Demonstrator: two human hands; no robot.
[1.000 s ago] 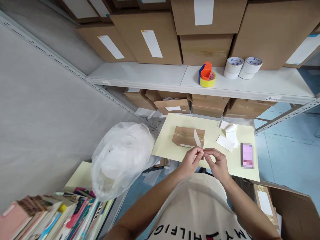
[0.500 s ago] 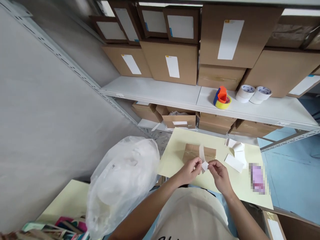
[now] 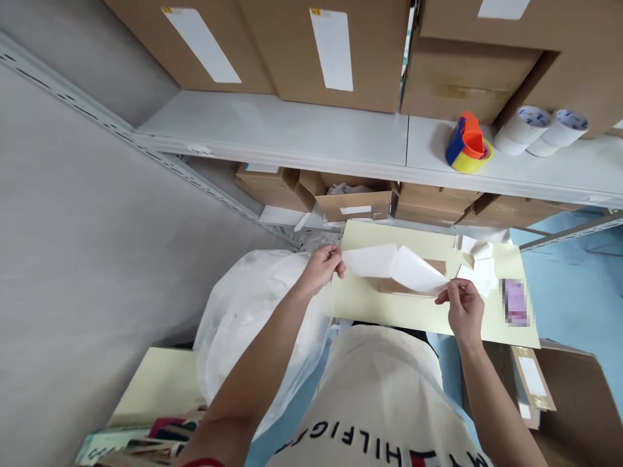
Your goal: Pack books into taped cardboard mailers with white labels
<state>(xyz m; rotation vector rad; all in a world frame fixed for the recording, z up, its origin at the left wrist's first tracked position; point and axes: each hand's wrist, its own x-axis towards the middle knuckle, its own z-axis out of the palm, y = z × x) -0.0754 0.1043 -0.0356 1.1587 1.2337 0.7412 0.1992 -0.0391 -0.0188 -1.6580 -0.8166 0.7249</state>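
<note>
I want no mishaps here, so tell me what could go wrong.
The white paper, held at its ends by the left hand and right hand and bent midway, might crease or tear. The blurred purple item lies near the right edge of the table and might get knocked off.

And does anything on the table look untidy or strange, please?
Yes: on the table, at right, loose white papers overlap at different angles, which looks untidy. The purple thing beside them is blurred into squares.

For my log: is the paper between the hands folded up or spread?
Spread: the white paper stretches from the left hand to the right hand, bent midway.
</note>
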